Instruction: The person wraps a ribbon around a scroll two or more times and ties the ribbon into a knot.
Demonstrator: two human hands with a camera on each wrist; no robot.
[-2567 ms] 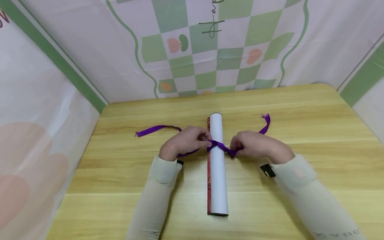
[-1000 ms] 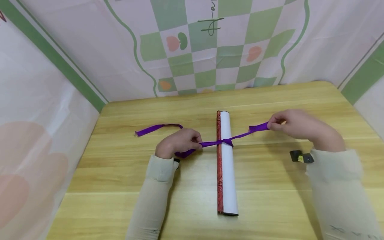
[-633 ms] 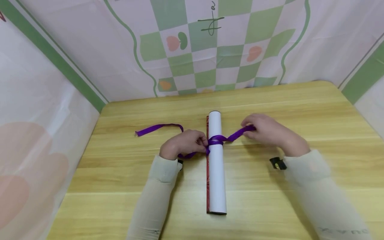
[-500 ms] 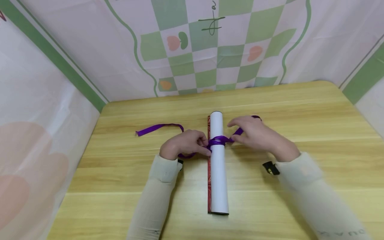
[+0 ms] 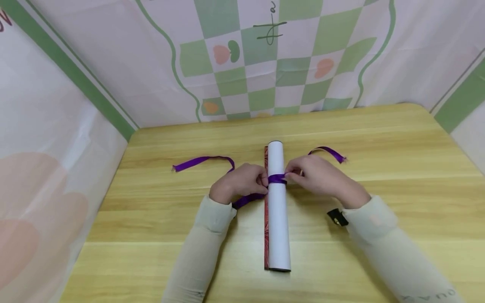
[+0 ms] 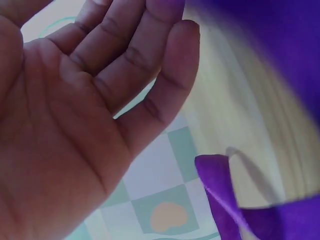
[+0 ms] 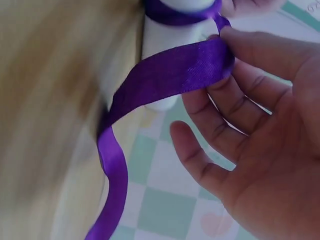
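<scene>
A white rolled-up scroll (image 5: 278,227) with a red patterned strip (image 5: 266,235) along its left side lies lengthwise on the table. A purple ribbon (image 5: 277,179) circles its middle. At the scroll's left side, my left hand (image 5: 242,181) pinches the ribbon between thumb and fingers; its fingertips run out of the left wrist view. My right hand (image 5: 318,176) holds the ribbon (image 7: 175,70) by thumb and forefinger at the scroll's right side, its other fingers loosely bent. One loose ribbon tail curves away to the left, another to the right beyond my right hand.
The wooden table (image 5: 151,244) has rounded far corners. A cloth (image 5: 257,80) with green and white checks hangs behind it, and more cloth hangs at both sides. A black strap piece (image 5: 337,217) sits at my right wrist.
My right hand, stretched out to the right with the ribbon a second ago, has come back left to the scroll. The scroll has rolled left, turning its red strip lower. The right ribbon tail now hangs loose.
</scene>
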